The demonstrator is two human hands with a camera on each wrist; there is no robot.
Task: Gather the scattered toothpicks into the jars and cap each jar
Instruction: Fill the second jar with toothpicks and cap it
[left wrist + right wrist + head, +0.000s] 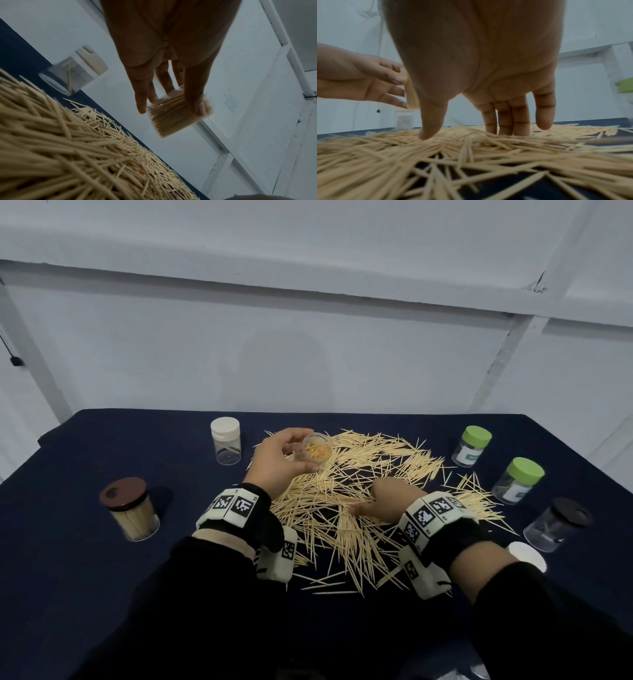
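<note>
An open clear jar, nearly full of toothpicks, is held tilted above the far side of the pile in the grip of the left hand. Most scattered toothpicks are still spread over the middle of the dark worktop, where they are touched by the released right hand. One brown-lidded jar at the left seems filled and capped. The white-capped jar and the green-lidded jars look nearly empty. A loose white lid lies near right.

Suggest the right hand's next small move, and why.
Probably close the right hand on a small bunch from the toothpick pile: its fingertips already touch the pile, and the left hand holds the open jar, uncapped.
</note>
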